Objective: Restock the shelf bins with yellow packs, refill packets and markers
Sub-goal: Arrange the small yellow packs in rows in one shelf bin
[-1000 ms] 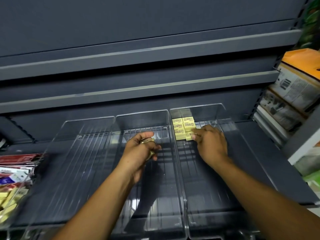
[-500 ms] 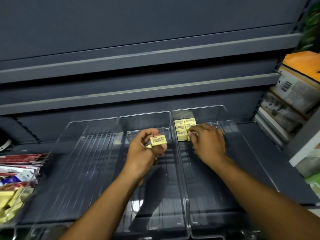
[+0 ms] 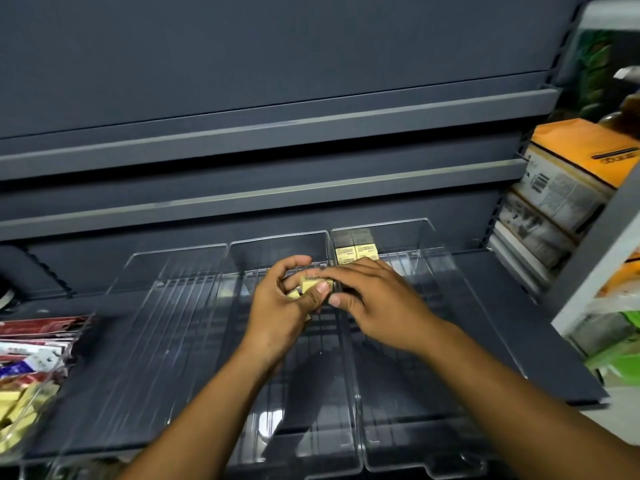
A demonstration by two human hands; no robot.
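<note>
1. Head view: the left hand (image 3: 277, 310) is curled round a small clutch of packs, its thumb pressing on the front of the top yellow pack (image 3: 311, 284).
2. The right hand (image 3: 381, 306) meets it from the right. Its fingers lie over the top of that pack and its thumb sits just below, so it appears to pinch it for the hand-over.
3. The held pack hovers over the middle bin (image 3: 277, 244), just left of the wall shared with the right bin (image 3: 433, 237).
4. The pack is probably light, stiff and block-shaped with a slick wrapper. It is best held across two opposite faces, and a corner grip could let it twist out.
5. The row of packs (image 3: 356, 252) stands just beyond the right fingertips, against the left wall at the back of that bin.
6. The bin's floor is open to the right of the hand and toward the wrist.
7. The clear walls are hard to see, so the pack should be lifted over the divider. The shelf lip (image 3: 277, 195) overhangs well beyond the knuckles.
</note>
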